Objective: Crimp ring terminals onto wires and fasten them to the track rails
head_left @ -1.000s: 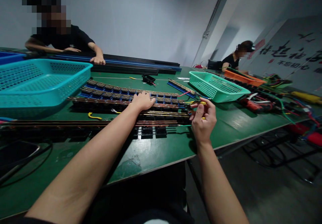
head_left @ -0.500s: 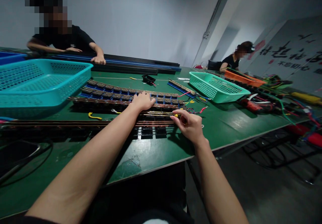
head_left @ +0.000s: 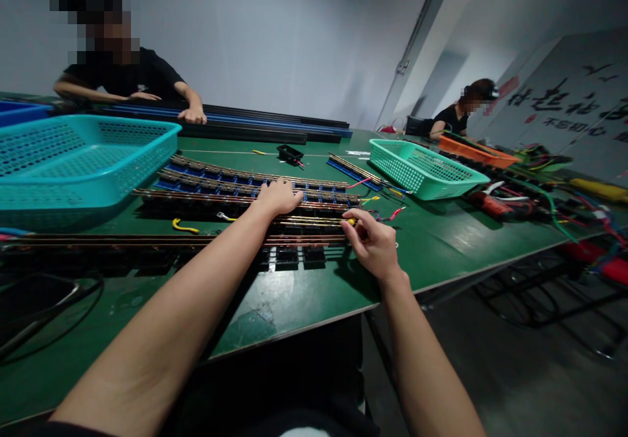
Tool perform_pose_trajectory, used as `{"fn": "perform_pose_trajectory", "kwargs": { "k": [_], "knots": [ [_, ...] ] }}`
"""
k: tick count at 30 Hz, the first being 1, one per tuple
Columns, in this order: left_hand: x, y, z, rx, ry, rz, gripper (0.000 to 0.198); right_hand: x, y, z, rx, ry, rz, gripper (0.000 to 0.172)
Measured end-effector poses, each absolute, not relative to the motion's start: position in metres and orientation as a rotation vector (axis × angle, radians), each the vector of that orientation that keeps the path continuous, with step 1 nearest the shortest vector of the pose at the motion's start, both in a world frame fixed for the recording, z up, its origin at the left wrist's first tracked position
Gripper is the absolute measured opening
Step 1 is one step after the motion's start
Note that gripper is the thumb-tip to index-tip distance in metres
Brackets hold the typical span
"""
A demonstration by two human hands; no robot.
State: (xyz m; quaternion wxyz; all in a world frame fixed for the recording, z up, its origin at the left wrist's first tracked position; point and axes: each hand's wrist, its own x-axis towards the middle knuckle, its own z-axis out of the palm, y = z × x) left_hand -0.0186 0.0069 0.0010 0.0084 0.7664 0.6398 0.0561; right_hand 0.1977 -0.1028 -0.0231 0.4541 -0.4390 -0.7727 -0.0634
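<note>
Long copper strips on black and blue holders [head_left: 210,188] lie in rows across the green table [head_left: 294,293]. My left hand [head_left: 279,196] rests palm down on one of the middle rows, fingers flat and holding nothing. My right hand [head_left: 373,244] is closed in a pinch at the right end of the nearest rows. Its fingers hold a short yellow-tipped wire [head_left: 349,222] against the strip end. Loose red, yellow and green wires [head_left: 385,214] lie just beyond that hand.
A large blue basket [head_left: 83,162] stands at the left and a green basket [head_left: 422,169] at the right. A person in black leans on long dark rails [head_left: 265,129] across the table. Another person sits far right. Tools and cables [head_left: 515,201] crowd the right end.
My right hand dropped from the loose wires at the right onto the strip end and now pinches a yellow-tipped wire there. The left hand stayed put.
</note>
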Motion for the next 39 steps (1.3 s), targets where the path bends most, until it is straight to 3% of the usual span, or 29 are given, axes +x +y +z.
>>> {"fn": "perform_pose_trajectory", "kwargs": {
  "k": [6, 22, 31, 39],
  "knots": [
    [-0.019, 0.007, 0.000, 2.402, 2.001, 0.191, 0.066, 0.195, -0.104, -0.020, -1.110, -1.517, 0.067, 0.020],
    [-0.019, 0.008, 0.000, 2.394, 1.995, 0.187, 0.064, 0.200, -0.094, -0.007, -1.027, -0.950, 0.155, 0.034],
    [-0.020, 0.008, -0.001, 2.393, 1.997, 0.184, 0.066, 0.200, -0.109, -0.018, -1.006, -1.199, 0.252, 0.036],
    [-0.019, 0.007, 0.000, 2.395, 1.992, 0.186, 0.066, 0.205, -0.125, -0.034, -0.955, -1.160, -0.195, 0.036]
  ]
}}
